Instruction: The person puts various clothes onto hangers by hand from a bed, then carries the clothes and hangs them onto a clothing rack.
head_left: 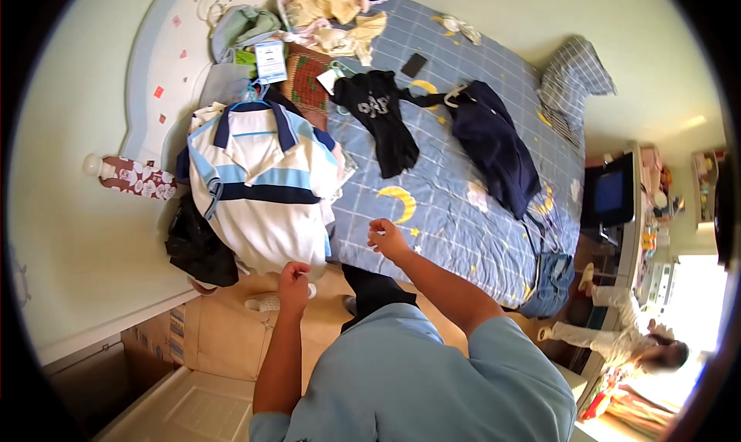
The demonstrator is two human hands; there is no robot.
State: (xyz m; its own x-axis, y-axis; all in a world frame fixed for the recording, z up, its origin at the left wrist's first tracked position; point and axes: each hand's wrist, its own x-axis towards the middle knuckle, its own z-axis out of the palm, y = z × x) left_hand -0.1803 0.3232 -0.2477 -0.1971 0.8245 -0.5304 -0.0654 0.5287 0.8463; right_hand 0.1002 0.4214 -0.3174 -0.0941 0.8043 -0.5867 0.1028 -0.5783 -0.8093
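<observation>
A white polo shirt [266, 230] with light-blue and navy bands and a navy collar hangs over the bed's near left corner, on a blue hanger [251, 92]. At its lower hem is my left hand [293, 291], fingers closed; whether cloth is pinched in them I cannot make out. My right hand [387, 239] is held above the bed's edge, right of the shirt, its fingers loosely bent and apart with nothing visible in them. A black top [378, 122] and dark navy clothing [494, 145] lie beyond it on the blue bedding [455, 234].
Piled clothes [324, 6] lie by the headboard [150, 72]. A dark phone [414, 64] and a plaid pillow [575, 75] are on the bed. A black bag [199, 241] sits left of the shirt. At far right, another person [617, 334] is near a desk with a monitor [610, 191].
</observation>
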